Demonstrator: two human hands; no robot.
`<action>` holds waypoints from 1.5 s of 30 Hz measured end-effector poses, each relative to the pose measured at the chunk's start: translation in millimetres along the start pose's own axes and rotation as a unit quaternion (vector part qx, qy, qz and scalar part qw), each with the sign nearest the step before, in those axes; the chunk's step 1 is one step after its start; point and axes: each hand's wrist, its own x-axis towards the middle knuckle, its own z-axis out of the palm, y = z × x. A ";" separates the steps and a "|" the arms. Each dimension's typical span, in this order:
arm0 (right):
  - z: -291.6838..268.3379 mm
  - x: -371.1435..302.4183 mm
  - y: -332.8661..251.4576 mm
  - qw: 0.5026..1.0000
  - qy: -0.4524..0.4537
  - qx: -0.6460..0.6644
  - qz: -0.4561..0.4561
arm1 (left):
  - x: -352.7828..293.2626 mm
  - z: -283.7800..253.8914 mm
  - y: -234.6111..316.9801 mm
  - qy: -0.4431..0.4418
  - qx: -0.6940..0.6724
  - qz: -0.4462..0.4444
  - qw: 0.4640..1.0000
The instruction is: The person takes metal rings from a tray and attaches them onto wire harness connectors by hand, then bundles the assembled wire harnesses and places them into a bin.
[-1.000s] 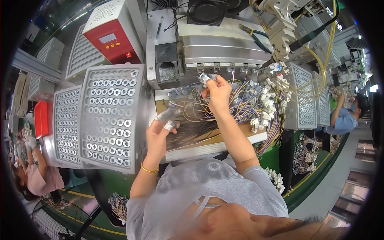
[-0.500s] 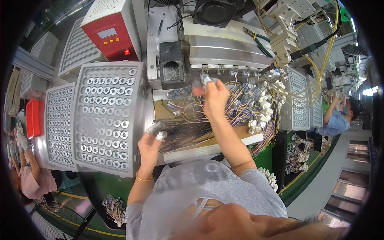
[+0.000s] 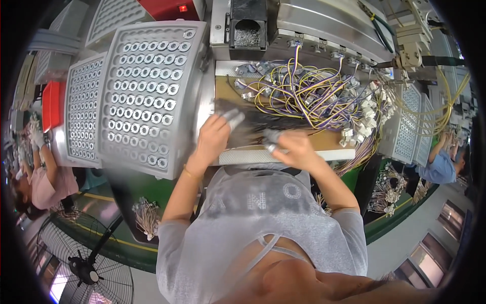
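Both hands hover over a bundle of thin black wires point(image 3: 260, 123) on the brown work board. My left hand point(image 3: 215, 134) is at the bundle's left end, pale covers on its fingertips; motion smears its fingers. On the right, my right hand point(image 3: 298, 148) has covered thumb and forefinger close together; whatever is between them cannot be made out. Beyond lies a tangle of yellow and purple wires point(image 3: 304, 96) with white connectors point(image 3: 367, 114) at its right. In the metal fixture's leftmost slot a connector point(image 3: 295, 44) sits, its wires hanging down.
Grey trays with rows of metal rings point(image 3: 147, 86) stand at the left, beside a red bin point(image 3: 51, 106). A black box of metal scraps point(image 3: 248, 35) and pliers point(image 3: 375, 25) are at the back. Machine arms point(image 3: 409, 45) overhang the right. Co-workers sit on both sides.
My right hand has come down from the fixture to the black wires. A wired connector now shows in the slot where it was. My left hand has turned inward; the view has shifted.
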 end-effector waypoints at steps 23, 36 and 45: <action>8.3 17.3 7.9 0.866 -0.053 0.406 0.286 | 8.4 -83.7 47.1 0.065 -0.198 -0.050 0.977; -13.4 60.8 -22.3 0.973 0.077 0.187 0.111 | 70.7 -131.5 -168.0 0.224 0.228 -0.256 0.912; -15.2 55.8 -17.2 0.952 0.107 0.220 0.187 | 59.5 -153.1 -266.7 0.273 0.299 -0.395 0.825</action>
